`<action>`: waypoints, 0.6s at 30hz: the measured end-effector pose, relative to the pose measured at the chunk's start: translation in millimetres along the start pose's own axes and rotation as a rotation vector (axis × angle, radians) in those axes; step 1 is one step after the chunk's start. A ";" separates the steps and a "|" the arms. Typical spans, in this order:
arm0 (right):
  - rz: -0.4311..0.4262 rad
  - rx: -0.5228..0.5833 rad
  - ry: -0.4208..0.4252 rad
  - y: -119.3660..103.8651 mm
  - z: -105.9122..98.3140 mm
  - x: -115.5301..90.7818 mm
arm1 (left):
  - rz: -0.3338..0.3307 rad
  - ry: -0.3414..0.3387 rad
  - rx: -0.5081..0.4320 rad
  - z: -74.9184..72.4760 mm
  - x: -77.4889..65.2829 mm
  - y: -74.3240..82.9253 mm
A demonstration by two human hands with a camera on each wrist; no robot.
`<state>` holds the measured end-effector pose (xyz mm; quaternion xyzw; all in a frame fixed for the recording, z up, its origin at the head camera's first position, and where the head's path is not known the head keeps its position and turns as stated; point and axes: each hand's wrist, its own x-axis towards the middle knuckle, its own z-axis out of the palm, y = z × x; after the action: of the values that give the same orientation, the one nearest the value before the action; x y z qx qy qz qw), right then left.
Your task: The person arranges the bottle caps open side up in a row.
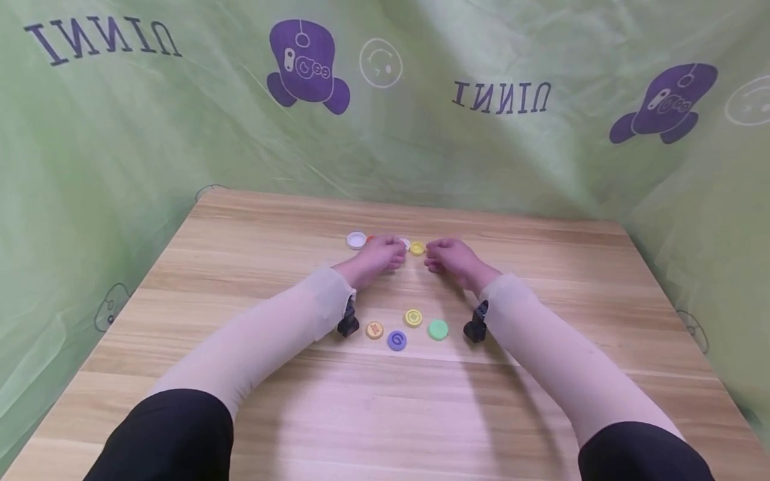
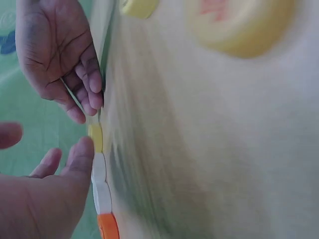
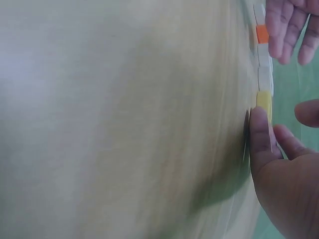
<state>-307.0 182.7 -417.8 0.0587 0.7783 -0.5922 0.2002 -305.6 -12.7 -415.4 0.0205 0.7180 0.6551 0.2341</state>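
A row of round bottle caps runs along the back of the table. It holds a white cap [image 1: 356, 240] at the left end, an orange cap [image 2: 107, 226], more white caps [image 3: 263, 77] and a yellow cap [image 1: 417, 248] at the right end. My left hand [image 1: 377, 257] is over the row in the head view and hides part of it, its fingers close to the white and yellow caps. From the right, my right hand [image 1: 457, 259] has a fingertip at the yellow cap's edge, seemingly touching it. Neither hand grips anything; the fingers are loosely extended.
Nearer me lie a yellow-orange cap with red marks [image 1: 375, 330], a blue cap [image 1: 397, 341], another yellow cap [image 1: 413, 318] and a green cap [image 1: 438, 329]. The wooden table [image 1: 385, 414] meets a green printed curtain [image 1: 421, 153] at its back.
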 end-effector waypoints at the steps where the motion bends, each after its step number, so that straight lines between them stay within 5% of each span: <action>1: -0.006 -0.021 -0.014 1.3 0.1 -3.5 | -0.003 -0.019 0.038 0.3 -3.1 -2.0; 9: -0.067 -0.273 -0.159 12.6 1.0 -32.6 | -0.068 -0.191 0.274 0.3 -29.9 -10.1; 18: -0.104 -0.445 -0.296 16.6 6.0 -54.7 | -0.098 -0.280 0.362 4.3 -47.2 -11.3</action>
<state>-250.2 189.9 -413.2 -0.1143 0.8535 -0.4182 0.2891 -258.9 -26.2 -411.8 0.1180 0.7843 0.4944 0.3556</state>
